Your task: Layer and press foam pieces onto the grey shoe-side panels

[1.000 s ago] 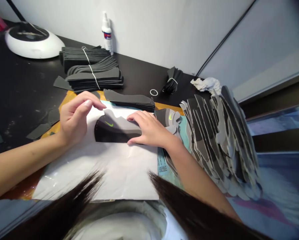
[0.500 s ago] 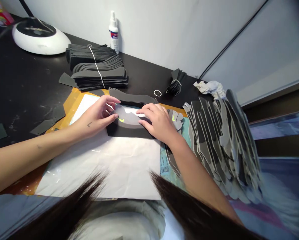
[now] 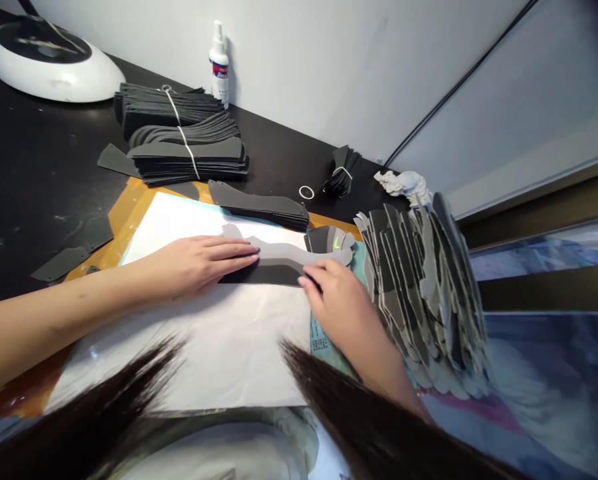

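Your left hand (image 3: 201,261) is lying flat, fingers (image 3: 239,251) extended and released, its fingertips touching a layered grey-and-black synthetic shoe-upper panel (image 3: 279,263) on a white paper sheet (image 3: 179,223) — your right hand (image 3: 336,297) is curling at the panel's lower edge — grasp unclear.

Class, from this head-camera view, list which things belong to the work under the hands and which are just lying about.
Part of the work:
left hand
right hand
layered grey and black shoe-upper pieces
white sheet
tall pile of cut pieces

Lying about:
spray bottle
white round device
crumpled tissue
loose rubber band
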{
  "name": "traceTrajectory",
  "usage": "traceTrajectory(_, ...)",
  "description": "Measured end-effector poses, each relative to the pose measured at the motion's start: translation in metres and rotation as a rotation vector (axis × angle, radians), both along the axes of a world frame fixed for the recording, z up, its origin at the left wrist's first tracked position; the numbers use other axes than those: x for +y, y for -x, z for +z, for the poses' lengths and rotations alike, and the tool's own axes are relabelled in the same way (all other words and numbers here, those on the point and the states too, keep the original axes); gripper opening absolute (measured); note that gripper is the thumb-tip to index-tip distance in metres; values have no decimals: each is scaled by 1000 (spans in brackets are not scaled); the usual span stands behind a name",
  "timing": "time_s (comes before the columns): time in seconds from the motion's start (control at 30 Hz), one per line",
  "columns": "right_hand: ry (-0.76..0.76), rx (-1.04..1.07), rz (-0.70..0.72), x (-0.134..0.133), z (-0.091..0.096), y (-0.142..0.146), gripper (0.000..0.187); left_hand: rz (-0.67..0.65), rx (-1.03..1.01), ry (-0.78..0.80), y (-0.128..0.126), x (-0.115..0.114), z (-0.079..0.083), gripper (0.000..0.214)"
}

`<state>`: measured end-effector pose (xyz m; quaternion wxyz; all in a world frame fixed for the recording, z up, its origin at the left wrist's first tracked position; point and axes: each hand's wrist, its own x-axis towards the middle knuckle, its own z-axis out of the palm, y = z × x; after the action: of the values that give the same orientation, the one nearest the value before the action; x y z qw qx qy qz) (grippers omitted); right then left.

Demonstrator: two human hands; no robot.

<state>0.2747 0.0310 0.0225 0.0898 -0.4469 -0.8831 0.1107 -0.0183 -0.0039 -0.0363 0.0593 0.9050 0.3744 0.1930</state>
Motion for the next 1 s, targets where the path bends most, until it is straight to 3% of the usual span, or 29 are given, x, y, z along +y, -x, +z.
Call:
traceTrajectory(0.23, -35, 106, -188, -32, -29, 9, 24, -53, -75, 25, -1, 0, 10, 48)
traceTrajectory(0.4, -32, 264, -288, -34, -37, 14, 9, -103, -8, 152, 2, -2, 15, 53)
traceTrajectory(0.6, 10, 283, -244, -29, -40, 19, 11, -206, 28, 227, 4, -6, 1, 75)
traceTrajectory(0.8, 72, 318, -273, -27, -33, 19, 14, -219, -5, 223, 1, -6, 0, 64)
traceTrajectory(1.0, 274, 298, -135, -18, -24, 17, 28, -214, 16, 156, 1, -9, 5, 56)
